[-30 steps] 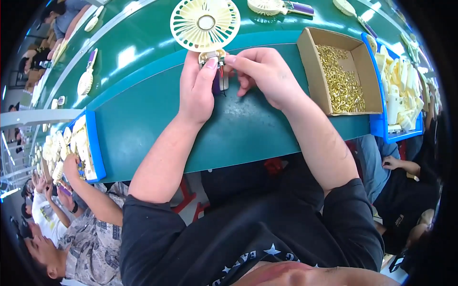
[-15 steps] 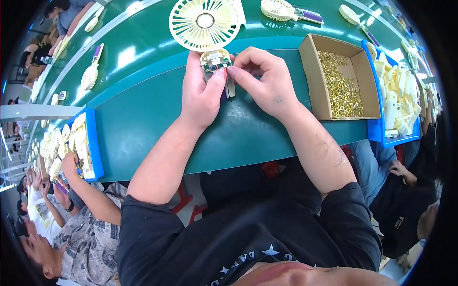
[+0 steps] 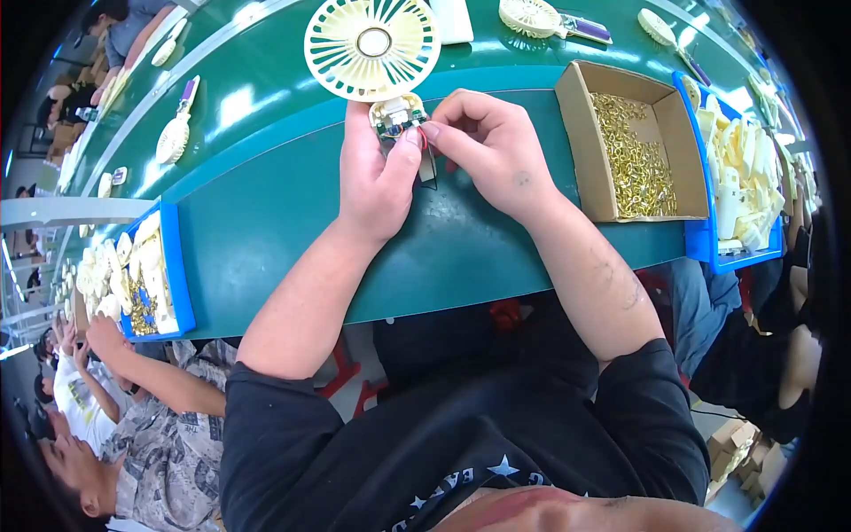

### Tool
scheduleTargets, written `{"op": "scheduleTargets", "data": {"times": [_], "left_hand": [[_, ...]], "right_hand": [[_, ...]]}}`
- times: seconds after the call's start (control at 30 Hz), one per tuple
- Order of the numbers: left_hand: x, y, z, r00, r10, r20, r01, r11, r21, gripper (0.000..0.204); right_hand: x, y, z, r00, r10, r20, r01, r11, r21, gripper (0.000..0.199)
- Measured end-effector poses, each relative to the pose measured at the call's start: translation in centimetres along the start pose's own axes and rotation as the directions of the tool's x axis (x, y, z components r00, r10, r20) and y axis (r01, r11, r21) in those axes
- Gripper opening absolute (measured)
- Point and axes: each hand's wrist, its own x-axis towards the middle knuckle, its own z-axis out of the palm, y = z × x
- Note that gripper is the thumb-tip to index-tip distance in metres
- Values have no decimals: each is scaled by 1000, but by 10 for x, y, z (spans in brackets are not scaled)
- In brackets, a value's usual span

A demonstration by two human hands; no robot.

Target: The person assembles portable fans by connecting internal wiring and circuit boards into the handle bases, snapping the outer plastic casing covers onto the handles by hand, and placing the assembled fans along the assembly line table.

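My left hand point(image 3: 377, 173) is closed around the open handle of a cream handheld fan point(image 3: 324, 49), its round slotted grille pointing away from me. Inside the handle end sits a small green circuit board point(image 3: 390, 130) with a white part above it. My left thumb presses at the board's lower edge. Thin red and black wires point(image 3: 426, 142) run out beside it. My right hand point(image 3: 496, 151) pinches at the red wire with thumb and forefinger, right at the board's side. Part of the handle hangs below, mostly hidden by my fingers.
A cardboard box point(image 3: 585, 142) of small brass-coloured hooks stands on the right, beside a blue bin point(image 3: 729, 263) of cream plastic parts. Another blue bin point(image 3: 182, 275) is at the left, near a co-worker's arm point(image 3: 160, 381). More fans point(image 3: 532, 18) lie on the green table point(image 3: 266, 230) beyond.
The fan has shifted slightly left, and the red wire now bows out beside the board. My right fingers stay close to it. At the left, the co-worker's hand has drawn back from the bin.
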Motion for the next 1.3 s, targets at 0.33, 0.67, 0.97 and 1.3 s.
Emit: {"op": "scheduleTargets", "data": {"times": [0.33,0.67,0.97,1.3], "left_hand": [[3,-7,6,1000,5,-4,-5,1000,-6,44],[10,3,0,987,-99,-127,76,982,-174,45],[12,5,-9,932,-352,-81,310,895,-321,41],[21,1,-9,931,-364,31,358,893,-271,39]], "right_hand": [[1,3,-1,996,78,-33,-78,997,-5,15],[-8,-10,15,973,-188,-132,184,982,-46,21],[-8,-12,11,987,-153,-50,138,965,-223,9],[2,3,-20,984,-176,41,180,935,-306,20]]}}
